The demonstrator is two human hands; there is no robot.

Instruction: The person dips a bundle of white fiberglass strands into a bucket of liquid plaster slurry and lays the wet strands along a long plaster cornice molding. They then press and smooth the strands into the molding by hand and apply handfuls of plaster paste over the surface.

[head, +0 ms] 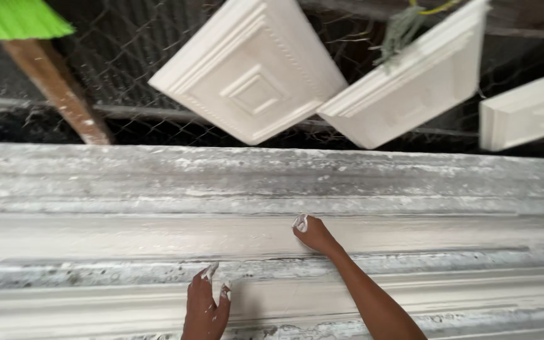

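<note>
Chain-link fencing backs the scene, with square white plaster panels leaning against it and a wooden post at the left. Below them a long plaster cornice moulding fills the view, its long axis running left to right, its ridges and grooves parallel to the fence. Both hands rest on it. The right hand lies farther up, on the smooth middle band, fingers curled and plaster-coated, gripping nothing. The left hand sits nearer the lower edge, fingers loosely spread, pointing across the ridges.
</note>
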